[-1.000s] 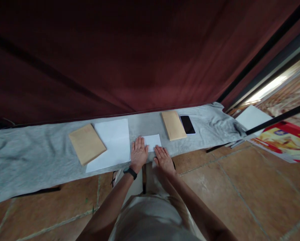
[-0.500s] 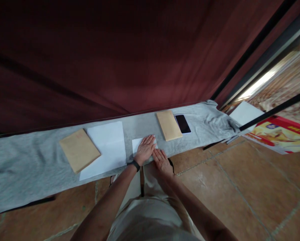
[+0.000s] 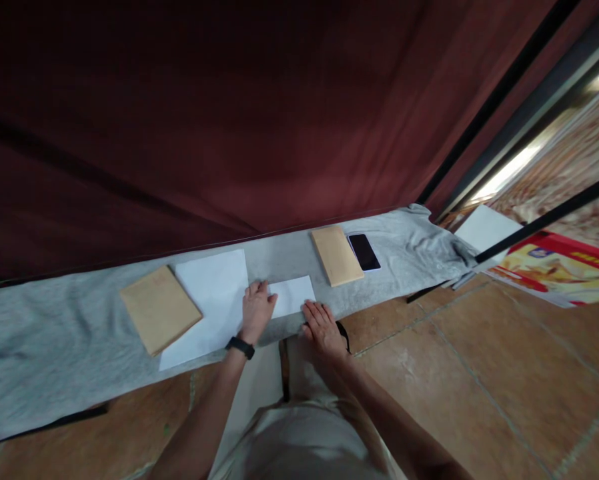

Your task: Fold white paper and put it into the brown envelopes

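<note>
A narrow folded white paper lies on the grey cloth in front of me. At its left end is my left hand, a dark band on the wrist, with fingers curled and the thumb against the paper; the fingertips are partly hidden. My right hand rests at the paper's near right corner, fingers stretched out flat. Left of the folded piece, a larger white sheet lies flat, its left part covered by a brown paper envelope.
Another brown envelope lies to the right, beside a dark-screened phone. The grey cloth covers a long narrow bench against a dark red curtain. A red and yellow box and a black bar are at the right.
My left hand has moved left from the right part of the folded paper to its left end, uncovering the middle. Its fingers went from flat to curled. My right hand has barely moved.
</note>
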The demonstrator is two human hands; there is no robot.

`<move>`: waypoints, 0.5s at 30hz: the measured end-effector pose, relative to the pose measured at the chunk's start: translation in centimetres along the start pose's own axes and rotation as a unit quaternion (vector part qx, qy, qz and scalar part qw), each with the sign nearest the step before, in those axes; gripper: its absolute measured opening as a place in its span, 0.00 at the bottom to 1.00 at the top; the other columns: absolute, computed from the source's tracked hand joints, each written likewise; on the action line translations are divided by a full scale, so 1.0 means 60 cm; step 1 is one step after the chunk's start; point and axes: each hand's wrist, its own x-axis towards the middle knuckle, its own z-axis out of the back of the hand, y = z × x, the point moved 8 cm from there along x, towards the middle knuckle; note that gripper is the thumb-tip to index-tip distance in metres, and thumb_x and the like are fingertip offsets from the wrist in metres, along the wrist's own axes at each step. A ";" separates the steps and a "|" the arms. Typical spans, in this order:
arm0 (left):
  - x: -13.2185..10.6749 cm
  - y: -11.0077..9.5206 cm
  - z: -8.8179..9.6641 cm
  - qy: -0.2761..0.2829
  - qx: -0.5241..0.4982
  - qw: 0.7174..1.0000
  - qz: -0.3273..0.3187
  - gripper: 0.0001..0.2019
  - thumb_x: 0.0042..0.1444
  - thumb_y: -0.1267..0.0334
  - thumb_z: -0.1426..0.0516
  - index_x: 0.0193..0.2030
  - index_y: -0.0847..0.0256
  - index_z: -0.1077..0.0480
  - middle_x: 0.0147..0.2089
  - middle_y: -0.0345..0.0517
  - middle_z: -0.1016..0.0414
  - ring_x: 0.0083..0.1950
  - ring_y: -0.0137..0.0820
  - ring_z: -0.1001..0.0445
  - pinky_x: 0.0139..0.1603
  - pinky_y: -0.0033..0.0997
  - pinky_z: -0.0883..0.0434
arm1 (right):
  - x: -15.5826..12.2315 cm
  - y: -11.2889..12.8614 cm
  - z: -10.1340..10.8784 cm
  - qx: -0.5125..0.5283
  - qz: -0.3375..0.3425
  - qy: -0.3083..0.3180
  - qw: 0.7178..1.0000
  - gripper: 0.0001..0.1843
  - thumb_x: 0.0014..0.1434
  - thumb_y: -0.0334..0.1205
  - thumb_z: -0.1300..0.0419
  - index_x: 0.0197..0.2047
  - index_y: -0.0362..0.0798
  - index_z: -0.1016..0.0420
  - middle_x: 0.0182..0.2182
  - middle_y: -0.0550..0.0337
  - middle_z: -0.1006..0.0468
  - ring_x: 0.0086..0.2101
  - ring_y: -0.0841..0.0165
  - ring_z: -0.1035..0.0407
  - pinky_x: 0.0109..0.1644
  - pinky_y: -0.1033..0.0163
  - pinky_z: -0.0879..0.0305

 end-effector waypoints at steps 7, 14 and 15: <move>0.041 0.014 -0.005 0.029 -0.021 0.999 -0.014 0.14 0.57 0.59 0.39 0.49 0.60 0.27 0.50 0.54 0.23 0.55 0.44 0.28 0.59 0.41 0.33 | -0.001 0.002 0.001 -0.010 0.013 -0.006 1.000 0.28 0.72 0.41 0.51 0.72 0.41 0.42 0.69 0.47 0.37 0.68 0.58 0.45 0.72 0.44 0.48; 0.045 0.021 0.004 0.025 -0.097 0.995 -0.002 0.13 0.52 0.61 0.37 0.44 0.61 0.29 0.44 0.53 0.22 0.52 0.46 0.25 0.55 0.42 0.31 | 0.001 0.001 0.001 -0.010 0.013 0.001 1.000 0.29 0.71 0.41 0.50 0.72 0.43 0.43 0.68 0.46 0.37 0.67 0.57 0.44 0.71 0.43 0.46; 0.047 0.024 0.004 0.031 -0.119 0.992 0.010 0.13 0.52 0.62 0.37 0.44 0.61 0.29 0.43 0.52 0.22 0.51 0.45 0.25 0.54 0.41 0.31 | 0.002 0.001 0.002 -0.009 0.013 0.002 1.000 0.29 0.71 0.41 0.50 0.72 0.43 0.43 0.68 0.45 0.37 0.67 0.57 0.44 0.71 0.42 0.46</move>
